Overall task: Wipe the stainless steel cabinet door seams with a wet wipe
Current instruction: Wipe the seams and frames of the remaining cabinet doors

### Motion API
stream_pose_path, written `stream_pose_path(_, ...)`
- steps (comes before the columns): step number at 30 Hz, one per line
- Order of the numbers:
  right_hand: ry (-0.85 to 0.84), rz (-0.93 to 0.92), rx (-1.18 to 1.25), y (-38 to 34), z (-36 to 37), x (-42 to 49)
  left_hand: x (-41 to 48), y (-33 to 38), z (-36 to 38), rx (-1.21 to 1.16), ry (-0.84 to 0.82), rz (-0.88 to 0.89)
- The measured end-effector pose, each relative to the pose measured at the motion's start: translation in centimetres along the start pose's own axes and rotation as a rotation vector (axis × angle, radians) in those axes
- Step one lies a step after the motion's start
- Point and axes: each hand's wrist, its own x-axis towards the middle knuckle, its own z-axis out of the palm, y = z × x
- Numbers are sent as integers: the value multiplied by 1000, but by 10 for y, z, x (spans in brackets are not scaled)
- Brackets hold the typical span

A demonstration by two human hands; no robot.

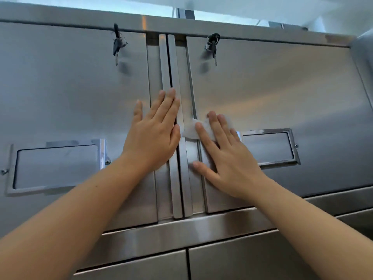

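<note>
Two stainless steel cabinet doors fill the view, the left door [70, 93] and the right door [272, 87]. A dark vertical seam [173, 63] runs between them, flanked by raised steel strips. My left hand [155, 132] lies flat with straight fingers on the left door's edge, its fingertips reaching over the seam. My right hand [224, 156] presses a white wet wipe [190, 131] flat against the right door's inner edge, just right of the seam. Part of the wipe is hidden under my fingers.
Keys hang from a lock on each door, the left keys [118, 44] and the right keys [213, 46]. Framed label holders sit on the left door [12, 170] and the right door [294, 146]. A horizontal steel rail [181, 229] and lower doors lie below.
</note>
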Motion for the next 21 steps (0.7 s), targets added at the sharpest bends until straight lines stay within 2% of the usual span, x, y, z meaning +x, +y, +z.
stream_pose_path(4, 47, 20, -34, 9, -7, 36, 12, -5, 0, -3, 26, -16)
stream_pose_path(10, 49, -40, -75, 13, -3, 24, 9, -6, 3, 29, 33, -16)
stream_pose_path(17, 84, 14, -84, 21, -21, 84, 8, -5, 1, 38, 22, -27)
stream_pose_path(21, 96, -8, -84, 22, -15, 75, 6, -4, 0, 39, 9, -24)
